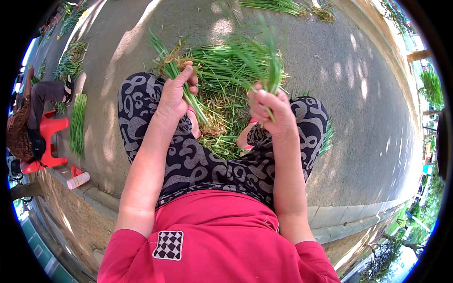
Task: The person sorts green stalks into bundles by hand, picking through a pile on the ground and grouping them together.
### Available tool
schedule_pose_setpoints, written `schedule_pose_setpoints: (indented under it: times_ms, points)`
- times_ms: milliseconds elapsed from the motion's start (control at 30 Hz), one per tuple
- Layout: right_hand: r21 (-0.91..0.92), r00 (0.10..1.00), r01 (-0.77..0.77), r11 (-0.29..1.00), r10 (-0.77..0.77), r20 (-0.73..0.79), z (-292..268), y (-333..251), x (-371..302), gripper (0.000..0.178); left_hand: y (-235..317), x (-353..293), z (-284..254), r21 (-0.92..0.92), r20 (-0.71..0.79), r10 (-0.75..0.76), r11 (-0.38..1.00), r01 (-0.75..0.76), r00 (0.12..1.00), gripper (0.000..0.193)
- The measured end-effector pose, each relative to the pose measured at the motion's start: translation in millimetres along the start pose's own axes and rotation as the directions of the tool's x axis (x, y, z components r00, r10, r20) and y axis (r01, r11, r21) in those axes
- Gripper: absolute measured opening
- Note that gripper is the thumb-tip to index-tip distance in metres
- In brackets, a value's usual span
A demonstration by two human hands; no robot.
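Note:
My left hand (178,92) is closed around a bunch of long, thin green stalks that look like chives (192,100). Some withered brown leaves hang on that bunch above the fingers. In my right hand (273,109) is another bunch of green stalks (272,78), its cut ends poking out below the fist. The upper tips of this bunch are smeared by motion. Between and beyond my knees lies a heap of green stalks (222,59) on the ground. Brown and yellow trimmings (214,123) lie nearer, between my feet.
More stalks (276,5) lie on the pavement ahead. At the left, a neat green bundle (78,123) lies near a red plastic stool (51,129) with a seated person on it. A pale pink cylinder (78,180) lies by the kerb. A kerb also runs behind me.

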State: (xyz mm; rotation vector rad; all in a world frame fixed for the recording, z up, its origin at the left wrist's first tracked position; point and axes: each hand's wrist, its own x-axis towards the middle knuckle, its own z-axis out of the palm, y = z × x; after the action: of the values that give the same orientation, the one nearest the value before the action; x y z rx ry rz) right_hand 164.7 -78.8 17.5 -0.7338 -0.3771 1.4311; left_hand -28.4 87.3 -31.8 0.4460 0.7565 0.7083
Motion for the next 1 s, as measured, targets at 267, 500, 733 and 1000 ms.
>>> schedule_pose_setpoints:
  times_ms: [267, 500, 733, 1000]
  points:
    - [0.358, 0.947, 0.254, 0.898, -0.307, 0.096, -20, -30, -8, 0.037, 0, 1, -2, -0.054, -0.069, 0.05, 0.997, -0.053, 0.996, 0.014]
    - [0.332, 0.947, 0.292, 0.897, -0.32, 0.029, -25, -28, -3, 0.039, -1, -1, 1, -0.013, -0.087, 0.033, 0.999, -0.034, 0.996, 0.022]
    - [0.258, 0.961, 0.273, 0.927, -0.273, -0.038, -14, -19, 0, 0.02, -1, -2, 4, 0.007, -0.046, 0.005, 1.0, -0.004, 0.999, 0.023]
    - [0.262, 0.989, 0.144, 0.954, -0.145, -0.018, -5, -4, 3, 0.02, -1, -4, 8, 0.023, 0.012, -0.037, 0.999, 0.037, 0.999, 0.029]
